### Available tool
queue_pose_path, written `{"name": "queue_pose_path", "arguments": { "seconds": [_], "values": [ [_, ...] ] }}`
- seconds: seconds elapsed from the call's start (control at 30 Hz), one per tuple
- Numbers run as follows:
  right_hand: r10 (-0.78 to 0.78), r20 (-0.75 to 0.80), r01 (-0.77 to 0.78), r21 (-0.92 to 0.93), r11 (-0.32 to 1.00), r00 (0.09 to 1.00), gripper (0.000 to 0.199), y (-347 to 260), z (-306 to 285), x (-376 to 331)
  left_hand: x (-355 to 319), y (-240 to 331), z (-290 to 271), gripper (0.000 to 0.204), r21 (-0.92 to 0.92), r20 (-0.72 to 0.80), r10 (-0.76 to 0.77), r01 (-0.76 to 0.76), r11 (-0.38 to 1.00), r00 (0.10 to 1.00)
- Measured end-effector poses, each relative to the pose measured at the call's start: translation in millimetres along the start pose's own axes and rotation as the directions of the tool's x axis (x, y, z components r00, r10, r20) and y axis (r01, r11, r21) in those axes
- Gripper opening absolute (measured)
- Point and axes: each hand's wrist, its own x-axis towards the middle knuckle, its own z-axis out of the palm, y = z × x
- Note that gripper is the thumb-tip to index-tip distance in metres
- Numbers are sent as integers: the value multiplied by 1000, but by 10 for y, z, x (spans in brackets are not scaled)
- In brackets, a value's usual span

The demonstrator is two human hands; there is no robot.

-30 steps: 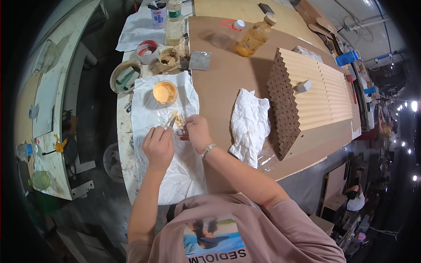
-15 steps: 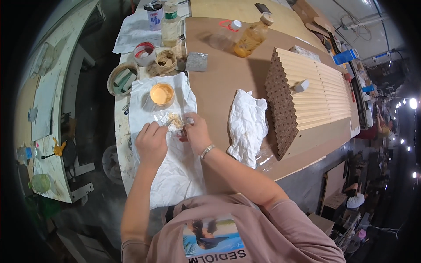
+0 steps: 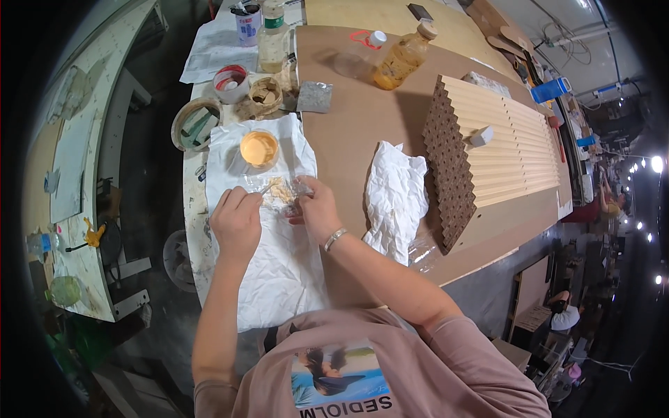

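My left hand [image 3: 237, 221] is closed round a thin stick-like tool [image 3: 265, 188], whose tip reaches a crumbly, pale yellow paste [image 3: 279, 188]. The paste lies on a piece of clear plastic film [image 3: 252, 182], and my right hand [image 3: 318, 211] pinches the film's right side. Under both hands spreads a wrinkled white cloth [image 3: 279, 279]. Just beyond the film stands a small clear cup [image 3: 258, 148] with light orange contents. The inner fingers of my right hand are partly hidden.
Tape rolls [image 3: 196, 125], a clear bottle [image 3: 272, 42] and a purple-white can [image 3: 247, 28] stand at the far left. To the right lie a crumpled white cloth [image 3: 396, 198] and a ridged wooden block [image 3: 498, 146]. An amber bottle [image 3: 404, 59] stands behind.
My left hand has shifted slightly left and the tool's tip has drawn back a little from the paste. My right hand keeps its grip on the film.
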Motion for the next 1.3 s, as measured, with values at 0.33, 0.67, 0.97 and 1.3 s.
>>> {"name": "queue_pose_path", "arguments": {
  "seconds": [0.33, 0.67, 0.97, 1.3],
  "values": [
    [2, -17, -1, 64, 998, 1000, 35, -24, 23, -24, -88, 56, 4, 10, -7, 28, 42, -41, 999, 999],
    [20, -19, -20, -13, 1000, 1000, 37, 2, 0, 8, -291, 221, 98, 9, -17, 21, 81, -81, 997, 996],
    [37, -50, -39, -47, 998, 998, 29, 28, -3, 28, -455, 368, 109, 12, 0, 21, 125, -125, 992, 992],
    [41, -10, -41, -3, 999, 999, 31, -2, 4, 18, -379, 309, 151, 9, -380, 8, -449, 418, 825, 893]
  ]
}}
